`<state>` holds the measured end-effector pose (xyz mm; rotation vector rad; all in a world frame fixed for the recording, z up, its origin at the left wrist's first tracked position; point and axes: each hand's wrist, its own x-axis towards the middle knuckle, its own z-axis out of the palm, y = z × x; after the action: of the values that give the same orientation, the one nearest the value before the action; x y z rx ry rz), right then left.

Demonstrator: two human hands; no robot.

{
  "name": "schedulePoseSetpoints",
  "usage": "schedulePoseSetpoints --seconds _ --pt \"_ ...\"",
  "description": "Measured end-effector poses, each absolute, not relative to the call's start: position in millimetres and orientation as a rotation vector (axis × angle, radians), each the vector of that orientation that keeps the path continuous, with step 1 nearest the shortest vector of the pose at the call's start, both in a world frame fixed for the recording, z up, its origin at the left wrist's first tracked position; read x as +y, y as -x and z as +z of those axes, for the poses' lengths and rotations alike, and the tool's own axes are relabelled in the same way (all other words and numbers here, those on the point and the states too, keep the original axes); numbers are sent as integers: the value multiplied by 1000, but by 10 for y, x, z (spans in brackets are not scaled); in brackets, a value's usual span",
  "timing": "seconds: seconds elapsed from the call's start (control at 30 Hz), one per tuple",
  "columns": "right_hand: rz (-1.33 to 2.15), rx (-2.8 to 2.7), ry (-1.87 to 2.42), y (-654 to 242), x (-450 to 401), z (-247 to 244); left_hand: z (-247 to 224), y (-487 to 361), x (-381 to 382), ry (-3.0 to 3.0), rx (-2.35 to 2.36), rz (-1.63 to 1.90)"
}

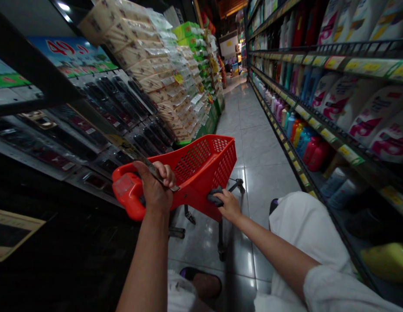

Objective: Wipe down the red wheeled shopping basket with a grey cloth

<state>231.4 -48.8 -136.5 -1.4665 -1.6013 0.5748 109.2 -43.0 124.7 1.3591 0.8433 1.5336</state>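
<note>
A small red shopping cart [201,199] stands on the floor in front of me, its basket pointing away and its red handle [128,195] at the left. My right hand [230,206] is closed on a dark grey cloth [216,196], which is pressed against the outer side of the basket. Beside the handle, my left hand [157,188] is closed round a thin flat strip [154,170]. That strip lines up with the edge of the left shelf, and its end shows past my fingers. The inside of the basket is only partly visible.
A display rack [91,104] with packaged dark goods rises close on the left, before stacked tissue packs [156,65]. Shelves of bottles [338,99] line the right side. The tiled aisle floor [240,117] runs ahead. My white-clothed knee [305,229] is near the right shelf.
</note>
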Motion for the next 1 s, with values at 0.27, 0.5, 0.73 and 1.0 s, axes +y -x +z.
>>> schedulePoseSetpoints --seconds 0.27,0.5,0.73,1.0 --pt "620 -1115 1533 -2257 114 -988 1240 -1098 -425 -1374 856 1532" --pt "631 -1433 1306 -2066 -473 -1547 1245 -1116 -390 -1380 839 1544" --pt "711 -983 1339 -2087 -131 -1506 1261 -1135 -392 -1380 872 1544" --pt "532 -956 1405 -2134 329 -1523 1275 -1118 -421 -1394 868 1548"
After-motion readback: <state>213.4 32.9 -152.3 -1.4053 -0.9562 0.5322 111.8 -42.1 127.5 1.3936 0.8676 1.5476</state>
